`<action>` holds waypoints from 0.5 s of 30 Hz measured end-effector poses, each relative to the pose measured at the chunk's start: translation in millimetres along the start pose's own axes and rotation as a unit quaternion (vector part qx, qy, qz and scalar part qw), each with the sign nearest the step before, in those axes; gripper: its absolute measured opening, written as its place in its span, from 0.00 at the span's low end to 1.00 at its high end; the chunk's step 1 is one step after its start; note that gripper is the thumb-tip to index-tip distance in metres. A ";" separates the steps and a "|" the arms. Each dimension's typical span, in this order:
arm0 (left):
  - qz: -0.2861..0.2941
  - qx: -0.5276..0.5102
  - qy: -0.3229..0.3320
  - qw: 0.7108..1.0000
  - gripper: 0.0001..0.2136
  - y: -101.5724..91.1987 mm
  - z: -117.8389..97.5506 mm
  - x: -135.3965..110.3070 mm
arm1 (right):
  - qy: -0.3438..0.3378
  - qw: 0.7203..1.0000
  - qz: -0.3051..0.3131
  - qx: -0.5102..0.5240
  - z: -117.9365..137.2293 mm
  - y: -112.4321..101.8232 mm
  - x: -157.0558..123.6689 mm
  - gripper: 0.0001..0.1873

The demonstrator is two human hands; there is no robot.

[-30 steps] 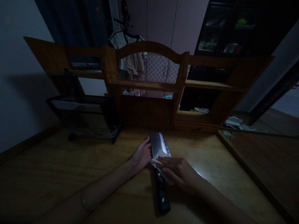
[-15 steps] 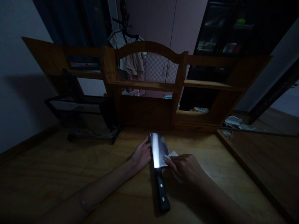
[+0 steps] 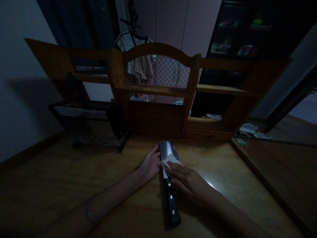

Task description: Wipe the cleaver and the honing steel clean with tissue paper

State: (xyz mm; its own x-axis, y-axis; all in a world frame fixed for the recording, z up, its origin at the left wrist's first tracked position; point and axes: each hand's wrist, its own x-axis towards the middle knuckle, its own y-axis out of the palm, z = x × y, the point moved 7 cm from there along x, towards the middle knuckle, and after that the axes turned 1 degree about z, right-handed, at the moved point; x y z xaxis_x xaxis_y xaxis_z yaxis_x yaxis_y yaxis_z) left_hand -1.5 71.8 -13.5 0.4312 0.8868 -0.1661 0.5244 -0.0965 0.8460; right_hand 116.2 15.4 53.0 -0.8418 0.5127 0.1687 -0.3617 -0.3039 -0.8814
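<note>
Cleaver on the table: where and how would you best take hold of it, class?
Probably by the black handle, coming from its near end and closing across its width: it is slim, points toward the person and lies largely uncovered. The blade is broad, partly under the white tissue beneath the right hand, with the left hand beside it.
</note>
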 end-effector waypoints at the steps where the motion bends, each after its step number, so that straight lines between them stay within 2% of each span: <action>1: 0.000 -0.002 -0.001 1.000 0.20 -0.5 -0.1 0.2 | -0.001 1.000 0.004 0.008 1.0 1.2 0.3 0.25; 10: -0.011 0.009 0.000 1.000 0.20 -4.3 -0.6 1.4 | 0.009 0.999 0.022 0.029 4.9 2.2 0.4 0.27; 15: -0.008 0.017 -0.019 1.000 0.22 -3.2 0.8 1.0 | -0.014 0.998 0.024 0.052 11.1 2.2 1.6 0.27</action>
State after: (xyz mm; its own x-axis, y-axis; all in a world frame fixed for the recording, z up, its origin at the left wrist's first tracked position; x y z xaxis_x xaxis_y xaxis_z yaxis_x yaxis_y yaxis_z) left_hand -2.2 72.7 -16.8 0.4493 0.8710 -0.1987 0.5560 -0.0985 0.8254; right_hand 109.7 6.7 56.2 -0.8694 0.4738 0.1403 -0.3589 -0.4104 -0.8383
